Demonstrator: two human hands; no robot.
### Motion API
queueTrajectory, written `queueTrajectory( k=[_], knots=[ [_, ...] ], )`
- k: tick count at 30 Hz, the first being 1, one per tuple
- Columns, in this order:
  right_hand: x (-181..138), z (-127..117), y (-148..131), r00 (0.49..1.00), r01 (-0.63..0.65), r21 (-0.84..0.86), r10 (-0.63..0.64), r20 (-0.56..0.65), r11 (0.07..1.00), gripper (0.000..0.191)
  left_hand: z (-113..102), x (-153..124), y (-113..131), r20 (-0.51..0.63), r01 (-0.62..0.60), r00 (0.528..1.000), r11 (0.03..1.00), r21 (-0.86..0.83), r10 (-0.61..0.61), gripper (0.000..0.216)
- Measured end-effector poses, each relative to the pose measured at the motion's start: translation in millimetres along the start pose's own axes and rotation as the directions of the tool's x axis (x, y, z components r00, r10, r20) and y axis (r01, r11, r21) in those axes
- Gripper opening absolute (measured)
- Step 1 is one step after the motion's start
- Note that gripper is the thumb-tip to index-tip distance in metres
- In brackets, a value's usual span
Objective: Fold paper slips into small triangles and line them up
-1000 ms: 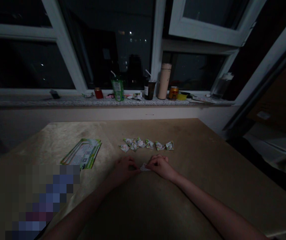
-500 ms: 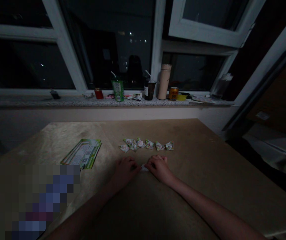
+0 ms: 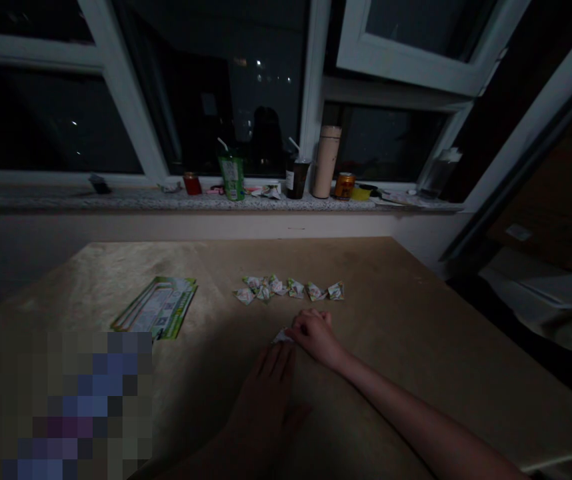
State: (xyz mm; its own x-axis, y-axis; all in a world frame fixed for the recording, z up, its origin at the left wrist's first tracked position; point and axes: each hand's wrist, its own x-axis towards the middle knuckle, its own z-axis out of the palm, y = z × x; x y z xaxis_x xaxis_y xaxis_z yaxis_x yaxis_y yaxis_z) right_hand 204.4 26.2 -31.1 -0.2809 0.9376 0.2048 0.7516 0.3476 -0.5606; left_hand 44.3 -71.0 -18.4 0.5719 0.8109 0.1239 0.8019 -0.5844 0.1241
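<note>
My right hand [image 3: 315,333] is closed, with its thumb and fingertips pinched at the edge of a small folded paper piece [image 3: 282,336]. The piece is pale and lies on the table, partly hidden by the fingers. My left hand [image 3: 269,387] lies flat, fingers stretched forward and thumb out to the side, its fingertips at the near edge of that piece. Beyond both hands sits a row of several folded paper pieces [image 3: 295,288], white with green and pointed at the corners. To the left lies a stack of printed green-and-white leaflets [image 3: 169,310].
A brown-topped table [image 3: 391,287] stands against the wall below a window. On the stone sill [image 3: 266,205] are a green drink pouch [image 3: 232,179], a dark cup with a straw [image 3: 296,180], a pink bottle [image 3: 326,163] and an orange can [image 3: 345,187]. The lower left is pixelated.
My left hand has let go of the folded paper's left side, moved nearer to me and flattened out. My right hand keeps its pinch in nearly the same place. The view has shifted slightly.
</note>
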Motion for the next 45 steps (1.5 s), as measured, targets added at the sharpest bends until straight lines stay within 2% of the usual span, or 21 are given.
queueTrajectory(
  k=[10,15,28,37,40,45],
  knots=[
    [2.3,0.8,-1.0,1.000,0.007,-0.027,-0.006,0.016,1.000,0.022,1.6,2.3,-2.7,0.010,0.009,1.000,1.000,-0.012,-0.009,0.072],
    [-1.4,-0.4,-2.6,0.999,0.032,-0.049,-0.033,-0.020,0.998,0.030,-3.6,4.3,-3.1,0.017,-0.001,1.000,1.000,-0.004,0.001,0.072],
    [-1.3,-0.4,0.2,0.999,0.031,-0.030,-0.032,-0.043,0.999,0.030,-4.7,3.6,-3.1,0.060,0.003,0.998,1.000,-0.022,-0.002,0.074],
    [-1.5,-0.5,0.0,0.998,0.050,-0.090,-0.052,-0.023,0.995,0.026,5.4,1.9,-9.7,-0.004,-0.025,1.000,0.995,-0.101,0.025,0.077],
    [-2.1,-1.0,-0.3,0.998,0.055,-0.084,-0.058,-0.033,0.995,0.024,3.7,2.7,-10.1,-0.021,-0.004,1.000,0.994,-0.111,0.002,0.083],
    [-2.6,1.4,-0.4,0.998,0.045,-0.079,-0.049,-0.043,0.996,0.026,-5.4,9.5,-8.2,0.015,0.028,1.000,0.997,-0.066,-0.027,0.075]
  ],
)
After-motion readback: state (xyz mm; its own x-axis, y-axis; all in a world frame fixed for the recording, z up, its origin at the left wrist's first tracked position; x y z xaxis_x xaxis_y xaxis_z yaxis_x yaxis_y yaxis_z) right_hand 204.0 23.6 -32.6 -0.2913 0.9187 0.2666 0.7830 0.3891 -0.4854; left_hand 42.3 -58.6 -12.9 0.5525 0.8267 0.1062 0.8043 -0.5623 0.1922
